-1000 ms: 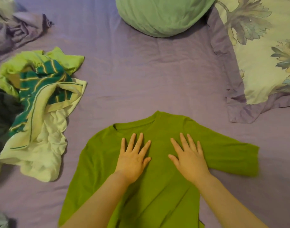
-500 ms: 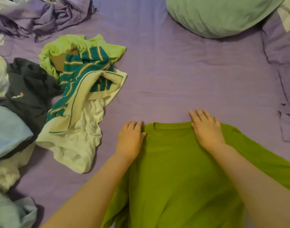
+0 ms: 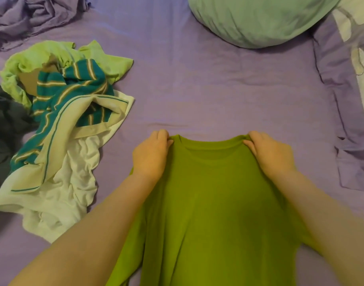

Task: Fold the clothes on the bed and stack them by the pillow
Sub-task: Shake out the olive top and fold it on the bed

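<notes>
We pinched the green T-shirt [image 3: 214, 203] at both shoulders, left hand [image 3: 151, 154] and right hand [image 3: 269, 154] level, judging even tension best for a straight fold.

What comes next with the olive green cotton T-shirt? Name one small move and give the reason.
Probably draw both pinched shoulders toward the body to fold the olive green cotton T-shirt in half. The left hand and right hand each grip a shoulder beside the collar, and the shirt lies flat and smooth on the purple bedsheet, unfolded so far.
</notes>
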